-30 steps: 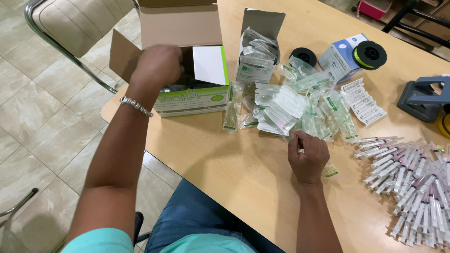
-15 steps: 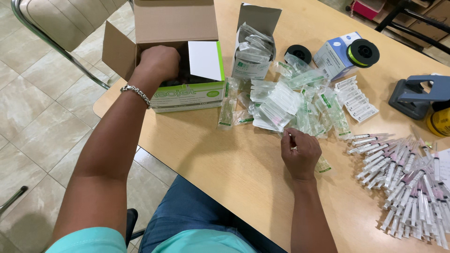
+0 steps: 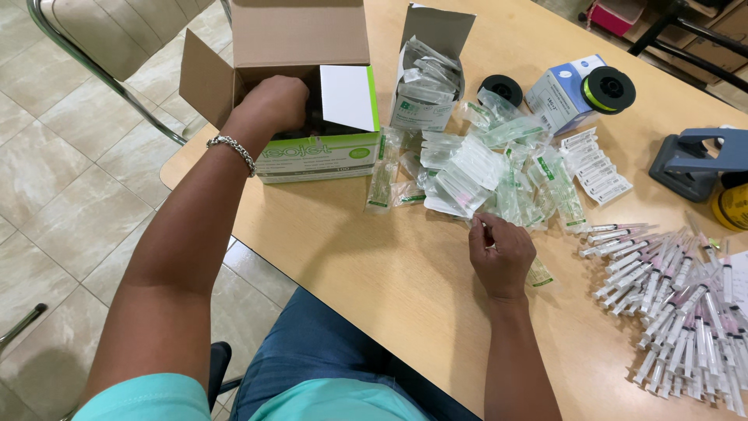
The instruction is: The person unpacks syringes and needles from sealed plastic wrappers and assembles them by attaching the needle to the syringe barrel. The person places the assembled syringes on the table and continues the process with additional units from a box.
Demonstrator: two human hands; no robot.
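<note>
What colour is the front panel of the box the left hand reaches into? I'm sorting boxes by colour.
Green and white, on the cardboard box in the head view.

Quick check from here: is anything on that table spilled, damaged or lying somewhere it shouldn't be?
One sealed packet lies partly under the right hand, apart from the packet heap. Nothing looks spilled or damaged.

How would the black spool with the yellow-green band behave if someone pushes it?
The black spool leans on its edge against the blue and white box, so it probably rolls or topples flat. It looks stiff, likely not fragile. The smooth wooden table may let it slide.
</note>
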